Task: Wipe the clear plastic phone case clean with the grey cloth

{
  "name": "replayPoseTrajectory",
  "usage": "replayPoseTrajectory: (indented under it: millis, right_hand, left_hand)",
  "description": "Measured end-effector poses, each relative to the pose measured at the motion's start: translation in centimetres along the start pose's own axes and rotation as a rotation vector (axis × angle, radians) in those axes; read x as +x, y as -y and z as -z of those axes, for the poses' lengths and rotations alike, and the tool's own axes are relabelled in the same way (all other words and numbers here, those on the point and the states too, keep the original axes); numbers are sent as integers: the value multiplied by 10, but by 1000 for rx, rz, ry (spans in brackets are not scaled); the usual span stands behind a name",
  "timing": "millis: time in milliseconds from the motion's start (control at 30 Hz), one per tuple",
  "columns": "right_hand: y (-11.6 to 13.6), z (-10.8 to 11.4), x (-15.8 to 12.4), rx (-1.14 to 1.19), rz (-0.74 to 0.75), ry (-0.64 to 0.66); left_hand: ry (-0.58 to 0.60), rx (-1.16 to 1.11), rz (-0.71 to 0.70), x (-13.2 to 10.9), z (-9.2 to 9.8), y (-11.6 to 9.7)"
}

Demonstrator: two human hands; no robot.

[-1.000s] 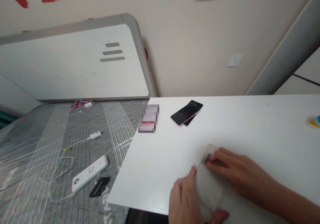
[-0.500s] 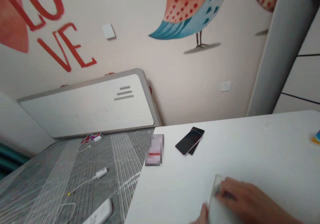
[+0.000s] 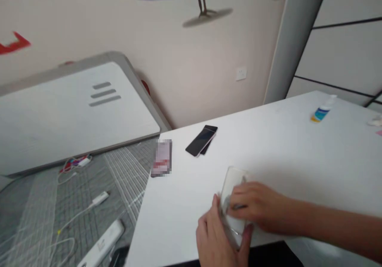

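Note:
My left hand (image 3: pixel 215 237) grips the lower part of a pale clear phone case (image 3: pixel 234 177), with fingers along its left side and the thumb at its right. The case is tilted on the white table. My right hand (image 3: pixel 259 205) is closed over the middle of the case, fingertips pressed against it. Something small and dark grey shows between its fingers, too covered to name. Beyond the hands, two dark phones (image 3: pixel 200 141) lie one partly over the other.
A blurred-out pinkish phone-sized thing (image 3: pixel 162 159) lies at the left edge of the white table (image 3: pixel 280 147). Far right stands a pump bottle (image 3: pixel 322 110). A bed with grey bedding (image 3: pixel 119 183) adjoins, holding a white power strip (image 3: pixel 103 243) and cables.
The view has swung down and to the right, bringing both hands and the case further into sight. The bottle now shows whole. My right hand stays on the case.

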State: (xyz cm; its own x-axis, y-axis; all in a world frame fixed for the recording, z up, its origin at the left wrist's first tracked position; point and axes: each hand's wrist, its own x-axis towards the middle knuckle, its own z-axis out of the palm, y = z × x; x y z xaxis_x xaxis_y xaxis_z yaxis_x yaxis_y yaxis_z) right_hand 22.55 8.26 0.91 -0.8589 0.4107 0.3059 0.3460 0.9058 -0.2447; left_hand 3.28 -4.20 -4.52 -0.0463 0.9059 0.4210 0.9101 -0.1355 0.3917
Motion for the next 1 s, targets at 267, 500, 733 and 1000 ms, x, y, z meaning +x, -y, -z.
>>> replayPoseTrajectory:
  millis: [267,500,733,1000]
  right_hand:
    - [-10,11,4,44,36,-7]
    - [-8,13,10,30,47,10]
    - [-23,52,-25,209,-134,123]
    - [15,11,-7,381,-1,242]
  left_hand:
    - [39,-34,78,0,4,-10]
    - [84,-53,147,1,10,-17]
    - [319,-265,46,10,38,-3]
    - [379,-368,64,27,53,15]
